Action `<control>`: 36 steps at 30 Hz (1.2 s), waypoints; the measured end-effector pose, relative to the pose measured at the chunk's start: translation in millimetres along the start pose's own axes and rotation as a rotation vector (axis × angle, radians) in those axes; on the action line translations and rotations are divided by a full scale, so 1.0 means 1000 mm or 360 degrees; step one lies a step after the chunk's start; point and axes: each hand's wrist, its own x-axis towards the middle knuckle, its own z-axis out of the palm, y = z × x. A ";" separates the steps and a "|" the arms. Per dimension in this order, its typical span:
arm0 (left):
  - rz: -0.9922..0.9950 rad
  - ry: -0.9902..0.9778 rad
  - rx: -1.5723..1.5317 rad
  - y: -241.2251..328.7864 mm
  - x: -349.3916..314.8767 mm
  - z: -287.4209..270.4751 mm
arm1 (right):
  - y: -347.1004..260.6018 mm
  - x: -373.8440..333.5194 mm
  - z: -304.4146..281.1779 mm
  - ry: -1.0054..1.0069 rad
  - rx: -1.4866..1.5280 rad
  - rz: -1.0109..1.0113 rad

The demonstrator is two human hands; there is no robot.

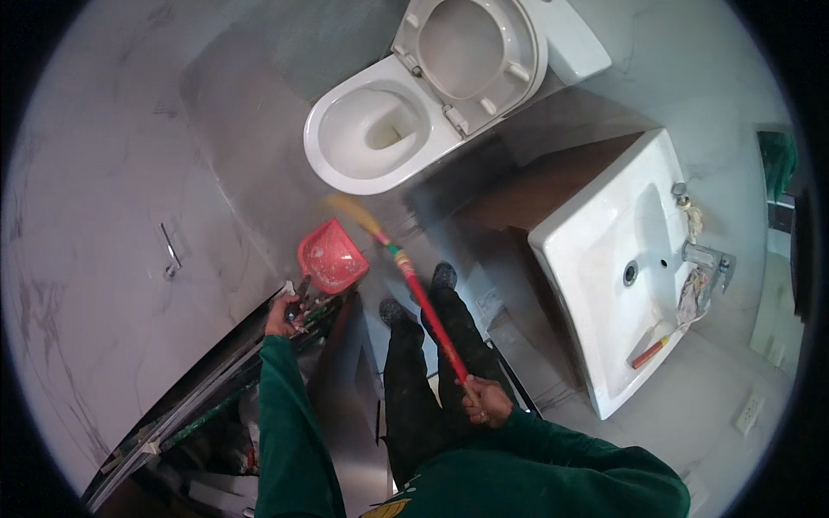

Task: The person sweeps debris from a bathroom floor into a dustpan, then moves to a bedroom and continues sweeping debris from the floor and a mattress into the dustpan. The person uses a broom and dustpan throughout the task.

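My right hand (487,402) is wrapped round the red stick of a broom (434,322) at its upper end. The broom slants away to the left, and its straw-coloured bristles are smeared by motion above the floor near the toilet. A red dustpan (335,259), speckled with pale dirt, is just left of the bristles. At its near side my left hand (283,316) is closed round the dustpan's dark handle, partly hidden by the fingers.
Ahead stands a white toilet (324,173) with lid and seat raised. On the right is a white washbasin (587,259) with a red-and-yellow-handled brush (649,352) in it, over a brown cabinet (553,186). Cluttered long strips (199,406) lie lower left. A metal fixture (170,255) juts from the left wall.
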 end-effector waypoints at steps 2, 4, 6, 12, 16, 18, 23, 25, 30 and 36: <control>-0.0035 -0.0016 0.0034 0.002 -0.007 0.010 | 0.001 0.005 -0.006 0.0109 0.0007 -0.0062; 0.0006 -0.0038 0.0080 0.000 -0.007 0.013 | 0.002 0.044 0.003 0.0185 0.0106 -0.0041; 0.0139 -0.0078 0.0135 -0.003 -0.001 0.011 | 0.016 0.089 0.023 0.0106 0.0215 -0.0014; -0.0302 -0.0162 0.0088 0.008 0.002 0.004 | 0.029 0.099 0.035 -0.0236 0.0104 0.0039; -0.0177 -0.0248 0.0358 0.015 -0.053 0.002 | 0.020 -0.010 -0.050 -0.0332 -0.0156 0.0095; 0.0068 -0.0250 0.0626 0.012 -0.075 0.009 | 0.021 -0.064 -0.089 -0.0092 -0.0355 -0.0086; -0.0283 -0.0308 0.0484 0.021 -0.102 0.025 | 0.072 -0.125 -0.133 0.0386 -0.0678 -0.0262; -0.0450 -0.0398 0.0468 0.026 -0.107 0.031 | 0.109 -0.131 -0.138 0.0517 -0.0583 -0.0146; -0.0769 -0.0585 0.1017 0.044 -0.137 0.064 | 0.217 -0.176 -0.130 0.1024 -0.0381 -0.0199; -0.0951 -0.0418 0.1334 0.038 -0.241 0.125 | 0.309 -0.243 -0.125 0.1167 -0.0006 0.0038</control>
